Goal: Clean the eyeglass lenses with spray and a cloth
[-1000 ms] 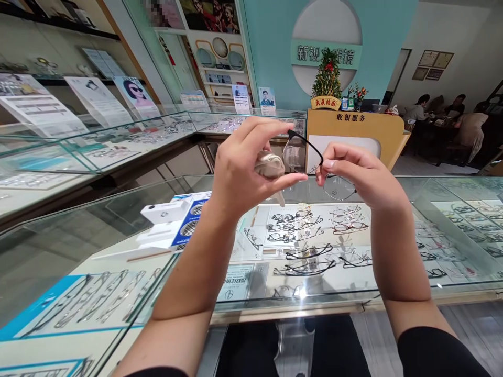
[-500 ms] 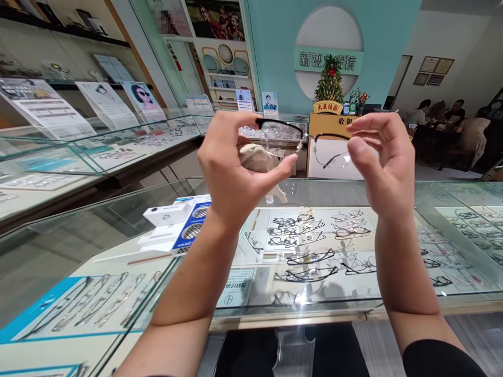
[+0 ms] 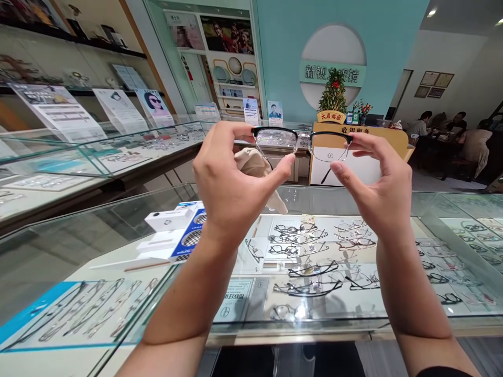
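While both hands are raised at the centre of the frame, the glasses [image 3: 302, 142] are held level between them. The left hand [image 3: 231, 180] pinches the left lens rim between thumb and forefinger, with a beige cloth [image 3: 253, 163] tucked in its palm. The right hand [image 3: 377, 183] pinches the right rim likewise. Below lies a glass counter [image 3: 444, 207] with displayed frames [image 3: 310, 251]; white boxes [image 3: 168, 230] stand at centre left.
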`<state>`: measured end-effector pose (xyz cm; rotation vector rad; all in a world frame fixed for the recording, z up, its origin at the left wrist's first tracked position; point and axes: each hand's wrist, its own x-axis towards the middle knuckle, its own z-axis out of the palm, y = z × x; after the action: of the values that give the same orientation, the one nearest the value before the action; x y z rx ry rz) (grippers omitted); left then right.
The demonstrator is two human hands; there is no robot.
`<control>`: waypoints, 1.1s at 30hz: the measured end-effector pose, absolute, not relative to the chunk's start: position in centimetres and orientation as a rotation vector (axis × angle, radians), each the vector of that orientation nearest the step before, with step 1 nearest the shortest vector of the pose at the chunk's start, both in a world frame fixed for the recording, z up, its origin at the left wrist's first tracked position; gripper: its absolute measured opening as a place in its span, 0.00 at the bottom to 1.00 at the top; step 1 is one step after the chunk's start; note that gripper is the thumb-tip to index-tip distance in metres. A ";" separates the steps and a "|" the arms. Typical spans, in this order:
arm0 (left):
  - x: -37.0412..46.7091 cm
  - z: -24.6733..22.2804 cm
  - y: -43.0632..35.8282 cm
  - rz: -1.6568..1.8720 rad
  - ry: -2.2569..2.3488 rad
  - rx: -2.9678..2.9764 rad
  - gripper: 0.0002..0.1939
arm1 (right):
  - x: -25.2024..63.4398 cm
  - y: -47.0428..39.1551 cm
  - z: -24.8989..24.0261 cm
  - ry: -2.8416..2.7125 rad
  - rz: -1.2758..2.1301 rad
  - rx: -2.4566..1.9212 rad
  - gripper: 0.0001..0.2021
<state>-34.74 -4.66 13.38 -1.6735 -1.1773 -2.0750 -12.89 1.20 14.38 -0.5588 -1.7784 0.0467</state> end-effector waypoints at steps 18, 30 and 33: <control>-35.1 13.6 -5.0 -2.036 -1.097 -1.677 0.18 | -12.1 1.6 14.1 -1.761 0.054 -0.578 0.21; -35.0 13.5 -5.3 -2.110 -1.129 -1.781 0.14 | -12.0 1.4 14.2 -1.794 0.149 -0.629 0.19; -35.0 13.4 -5.6 -2.109 -1.115 -1.766 0.15 | -12.0 1.8 14.3 -1.806 0.254 -0.630 0.19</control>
<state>-34.97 -5.57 13.44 -1.7658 -1.1153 -2.1087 -11.96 1.76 14.28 -0.6301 -1.8059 0.2535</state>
